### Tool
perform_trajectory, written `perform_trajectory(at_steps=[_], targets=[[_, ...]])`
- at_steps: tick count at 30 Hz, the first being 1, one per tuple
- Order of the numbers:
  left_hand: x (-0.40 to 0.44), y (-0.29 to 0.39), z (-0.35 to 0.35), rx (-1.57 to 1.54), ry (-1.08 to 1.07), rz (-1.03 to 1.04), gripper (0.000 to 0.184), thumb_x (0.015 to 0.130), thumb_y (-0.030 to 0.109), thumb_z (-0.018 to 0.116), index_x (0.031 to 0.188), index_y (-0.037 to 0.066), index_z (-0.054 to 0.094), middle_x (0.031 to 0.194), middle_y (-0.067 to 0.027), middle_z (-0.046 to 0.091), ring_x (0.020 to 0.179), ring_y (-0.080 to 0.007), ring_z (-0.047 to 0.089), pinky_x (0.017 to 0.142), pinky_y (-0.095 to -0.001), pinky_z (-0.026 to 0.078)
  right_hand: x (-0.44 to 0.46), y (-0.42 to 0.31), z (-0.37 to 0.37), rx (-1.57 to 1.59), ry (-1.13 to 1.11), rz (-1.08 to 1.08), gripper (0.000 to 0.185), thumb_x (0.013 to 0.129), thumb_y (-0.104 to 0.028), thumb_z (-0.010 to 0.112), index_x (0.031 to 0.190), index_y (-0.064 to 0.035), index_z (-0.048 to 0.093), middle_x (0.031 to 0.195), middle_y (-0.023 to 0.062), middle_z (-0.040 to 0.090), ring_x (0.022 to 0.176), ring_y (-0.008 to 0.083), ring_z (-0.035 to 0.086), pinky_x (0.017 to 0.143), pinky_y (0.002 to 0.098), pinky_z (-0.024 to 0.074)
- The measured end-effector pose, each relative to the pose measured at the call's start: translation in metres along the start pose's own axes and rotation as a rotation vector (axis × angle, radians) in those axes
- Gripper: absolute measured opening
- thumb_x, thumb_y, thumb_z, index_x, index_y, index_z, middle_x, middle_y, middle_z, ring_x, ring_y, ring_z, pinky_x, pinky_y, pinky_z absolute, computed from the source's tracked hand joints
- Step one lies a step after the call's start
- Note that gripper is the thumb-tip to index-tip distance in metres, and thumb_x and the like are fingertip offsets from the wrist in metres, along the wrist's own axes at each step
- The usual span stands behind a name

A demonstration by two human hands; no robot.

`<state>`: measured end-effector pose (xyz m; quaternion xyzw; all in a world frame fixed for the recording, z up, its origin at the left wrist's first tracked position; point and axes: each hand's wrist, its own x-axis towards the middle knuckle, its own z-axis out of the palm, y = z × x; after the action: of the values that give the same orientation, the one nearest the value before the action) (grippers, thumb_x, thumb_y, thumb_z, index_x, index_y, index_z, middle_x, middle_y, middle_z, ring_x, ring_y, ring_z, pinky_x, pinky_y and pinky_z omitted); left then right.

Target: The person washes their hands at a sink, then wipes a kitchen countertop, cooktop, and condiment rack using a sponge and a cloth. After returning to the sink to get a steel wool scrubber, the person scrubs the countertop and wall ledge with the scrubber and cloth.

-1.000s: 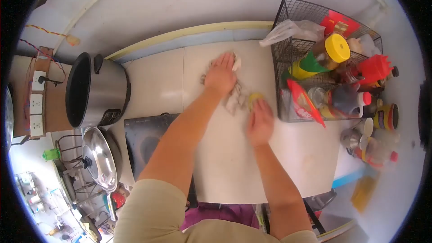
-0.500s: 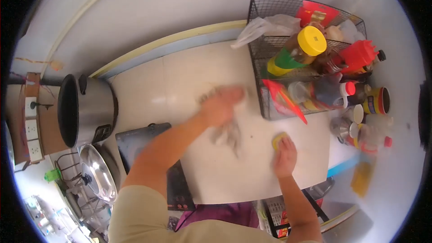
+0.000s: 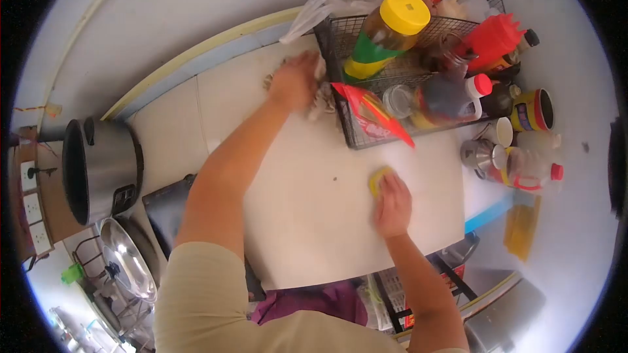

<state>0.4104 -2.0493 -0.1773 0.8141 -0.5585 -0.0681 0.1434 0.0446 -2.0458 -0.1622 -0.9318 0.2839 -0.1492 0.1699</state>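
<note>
The left hand (image 3: 294, 85) lies over the cloth (image 3: 320, 104) at 12 o'clock on the table (image 3: 294, 235), beside the basket (image 3: 348, 132); blur hides whether its fingers grip. At 4 o'clock, the right hand (image 3: 393, 206) has its fingers closed on what looks like a sponge (image 3: 377, 182). Neither thing is set aside, so work seems unfinished. A speck (image 3: 335, 178) remains between the hands; how much is done cannot be told.

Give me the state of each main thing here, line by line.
Cloth: crumpled, under the left hand.
Yellow sponge: in the right hand.
Deep pot: open, uncovered.
Yellow-lidded jar: closed.
Red-capped bottle: closed.
Black plug: in its socket.
Cooktop: partly hidden, on or off unclear.
</note>
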Motion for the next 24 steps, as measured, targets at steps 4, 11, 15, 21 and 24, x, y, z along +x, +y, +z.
perform_trajectory(at_steps=[4, 11, 15, 21, 24], targets=[[-0.069, 0.042, -0.004, 0.133, -0.132, 0.252, 0.063, 0.071, 0.017, 0.057, 0.129, -0.003, 0.043, 0.136, -0.0163, 0.041, 0.126, -0.0289, 0.037, 0.105, -0.0396, 0.030, -0.002, 0.001, 0.004, -0.039, -0.008, -0.006, 0.038, 0.078, -0.008, 0.052, 0.116, -0.0030, 0.052, 0.127, 0.0104, 0.049, 0.119, 0.0294, 0.046, 0.100, 0.0448, 0.0347], [-0.200, 0.132, 0.016, -0.124, -0.314, 0.533, 0.061, 0.068, 0.030, 0.063, 0.123, 0.006, 0.052, 0.135, -0.0081, 0.043, 0.130, -0.0254, 0.032, 0.109, -0.0412, 0.025, -0.001, 0.005, 0.012, -0.017, 0.052, -0.052, 0.037, 0.078, -0.006, 0.052, 0.115, -0.0028, 0.052, 0.128, 0.0104, 0.049, 0.121, 0.0291, 0.044, 0.098, 0.0438, 0.0352], [-0.231, 0.141, 0.011, -0.124, -0.271, 0.693, 0.060, 0.071, 0.032, 0.059, 0.125, 0.009, 0.050, 0.139, -0.0051, 0.040, 0.133, -0.0230, 0.030, 0.111, -0.0405, 0.021, 0.001, 0.001, 0.007, -0.030, 0.033, -0.040, 0.036, 0.079, -0.006, 0.051, 0.114, -0.0028, 0.051, 0.127, 0.0105, 0.050, 0.120, 0.0295, 0.045, 0.099, 0.0431, 0.0343], [-0.121, 0.020, -0.012, 0.039, -0.031, 0.073, 0.058, 0.075, 0.023, 0.052, 0.129, 0.001, 0.044, 0.139, -0.0132, 0.040, 0.130, -0.0259, 0.034, 0.109, -0.0433, 0.022, 0.000, 0.001, 0.006, -0.035, 0.042, -0.047, 0.034, 0.080, -0.006, 0.050, 0.114, -0.0028, 0.052, 0.128, 0.0107, 0.049, 0.120, 0.0296, 0.045, 0.099, 0.0428, 0.0345], [-0.091, -0.039, -0.008, 0.341, 0.176, -0.316, 0.061, 0.083, 0.032, 0.049, 0.131, -0.004, 0.038, 0.140, -0.0176, 0.035, 0.129, -0.0301, 0.032, 0.107, -0.0449, 0.022, -0.001, 0.004, 0.007, -0.040, 0.042, -0.046, 0.034, 0.080, -0.006, 0.050, 0.114, -0.0027, 0.052, 0.128, 0.0106, 0.049, 0.120, 0.0297, 0.045, 0.098, 0.0430, 0.0349]])
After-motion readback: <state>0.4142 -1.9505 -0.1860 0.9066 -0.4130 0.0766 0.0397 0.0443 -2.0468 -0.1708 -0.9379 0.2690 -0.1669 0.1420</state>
